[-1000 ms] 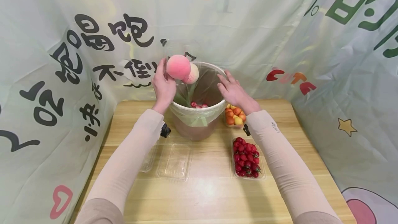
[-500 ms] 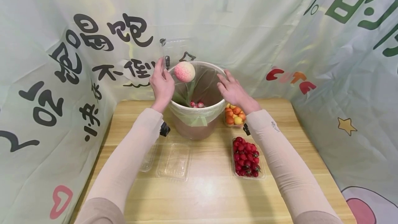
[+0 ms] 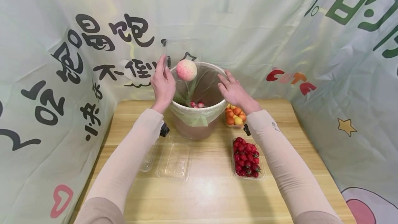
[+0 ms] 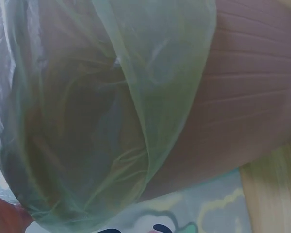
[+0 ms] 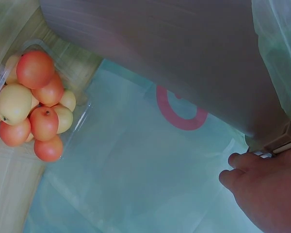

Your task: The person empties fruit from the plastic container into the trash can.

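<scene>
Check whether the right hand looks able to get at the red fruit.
Likely yes: the right hand must leave the bin rim, but nothing visible lies over the red fruit in its clear box.

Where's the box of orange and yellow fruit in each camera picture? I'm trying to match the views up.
Head: the box of orange and yellow fruit is right of centre, beside the bin, partly hidden by the right hand.
Left wrist: not in this picture.
Right wrist: the box is at the left edge.
Shared landmark: the bin, which shows in all three views.
</scene>
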Motion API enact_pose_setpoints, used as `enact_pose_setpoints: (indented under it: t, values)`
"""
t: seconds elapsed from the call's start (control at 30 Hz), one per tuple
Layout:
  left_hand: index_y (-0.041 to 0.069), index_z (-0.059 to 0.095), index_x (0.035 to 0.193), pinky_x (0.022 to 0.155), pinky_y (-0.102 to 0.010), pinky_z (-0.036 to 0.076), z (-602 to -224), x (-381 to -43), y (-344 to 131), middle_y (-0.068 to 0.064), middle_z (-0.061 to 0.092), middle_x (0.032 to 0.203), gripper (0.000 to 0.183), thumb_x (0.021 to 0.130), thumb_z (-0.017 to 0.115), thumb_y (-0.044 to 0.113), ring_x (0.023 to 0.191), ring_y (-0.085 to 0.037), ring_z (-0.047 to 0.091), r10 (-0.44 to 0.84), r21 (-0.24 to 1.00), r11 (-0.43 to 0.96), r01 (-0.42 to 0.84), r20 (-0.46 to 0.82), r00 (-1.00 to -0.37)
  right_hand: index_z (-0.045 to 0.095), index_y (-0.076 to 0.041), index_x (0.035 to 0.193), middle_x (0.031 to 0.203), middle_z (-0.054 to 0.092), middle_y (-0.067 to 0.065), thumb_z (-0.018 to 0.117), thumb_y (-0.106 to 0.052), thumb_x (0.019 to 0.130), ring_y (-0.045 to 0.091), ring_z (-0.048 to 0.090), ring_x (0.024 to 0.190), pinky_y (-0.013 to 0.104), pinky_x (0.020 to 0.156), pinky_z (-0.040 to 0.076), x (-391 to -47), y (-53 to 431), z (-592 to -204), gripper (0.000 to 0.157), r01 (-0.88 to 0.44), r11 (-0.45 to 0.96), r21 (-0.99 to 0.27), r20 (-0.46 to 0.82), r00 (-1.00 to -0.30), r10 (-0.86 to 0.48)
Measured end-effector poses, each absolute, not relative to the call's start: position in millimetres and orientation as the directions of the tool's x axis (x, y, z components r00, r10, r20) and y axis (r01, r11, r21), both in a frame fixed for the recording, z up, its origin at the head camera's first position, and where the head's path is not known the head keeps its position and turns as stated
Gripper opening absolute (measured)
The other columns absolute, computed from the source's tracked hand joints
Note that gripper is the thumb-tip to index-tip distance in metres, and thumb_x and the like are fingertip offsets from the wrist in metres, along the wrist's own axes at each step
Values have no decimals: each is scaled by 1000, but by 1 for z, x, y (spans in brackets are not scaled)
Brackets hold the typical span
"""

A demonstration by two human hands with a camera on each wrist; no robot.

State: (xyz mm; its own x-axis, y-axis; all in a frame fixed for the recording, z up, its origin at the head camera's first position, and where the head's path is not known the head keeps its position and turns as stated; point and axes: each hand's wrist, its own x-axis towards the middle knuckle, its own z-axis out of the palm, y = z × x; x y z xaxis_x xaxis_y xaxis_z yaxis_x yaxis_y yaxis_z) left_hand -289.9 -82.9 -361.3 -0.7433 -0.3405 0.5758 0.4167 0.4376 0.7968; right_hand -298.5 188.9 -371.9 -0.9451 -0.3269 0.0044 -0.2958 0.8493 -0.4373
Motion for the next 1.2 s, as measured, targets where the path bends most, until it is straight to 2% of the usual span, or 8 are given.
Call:
enact_pose_setpoints:
  t: [0.17, 0.33, 0.53, 0.83, 1.2]
  values:
    - [6, 56, 151, 113, -30, 51, -363, -291, -84, -8, 63, 150, 44, 107, 50, 2, 140, -20, 60, -344, 780, 450, 434, 600, -722, 19, -19, 170, 179, -4, 13, 25, -48, 112, 42, 13, 164, 57, 134, 7, -298, 188, -371, 66, -291, 847, -445, 2, -946, -324]
    - [5, 52, 153, 113, -25, 50, -359, -291, -85, -8, 59, 154, 46, 107, 50, 3, 142, -21, 58, -355, 798, 411, 440, 585, -729, 19, -18, 170, 179, -4, 14, 25, -47, 112, 42, 13, 163, 57, 134, 7, -298, 187, -371, 65, -292, 848, -443, 3, -946, -324]
    - [2, 50, 154, 111, -28, 53, -356, -291, -85, -9, 56, 157, 47, 107, 50, 2, 142, -25, 59, -360, 808, 397, 436, 574, -736, 20, -16, 170, 179, -4, 15, 25, -44, 112, 44, 16, 162, 58, 134, 6, -299, 188, -372, 65, -304, 844, -442, 18, -944, -331]
    - [6, 50, 155, 115, -23, 48, -353, -286, -88, -7, 54, 159, 48, 106, 50, 2, 145, -21, 54, -346, 841, 366, 399, 521, -780, 20, -15, 170, 179, -4, 16, 24, -45, 112, 46, 17, 162, 59, 134, 6, -299, 188, -373, 65, -303, 847, -437, 15, -944, -329]
    - [7, 49, 155, 114, -26, 50, -342, -276, -93, -12, 56, 156, 50, 105, 51, 3, 144, -21, 56, -280, 859, 385, 337, 457, -844, 14, -19, 171, 178, -3, 18, 23, -45, 111, 45, 9, 163, 59, 134, 5, -298, 188, -371, 66, -311, 850, -424, 21, -942, -334]
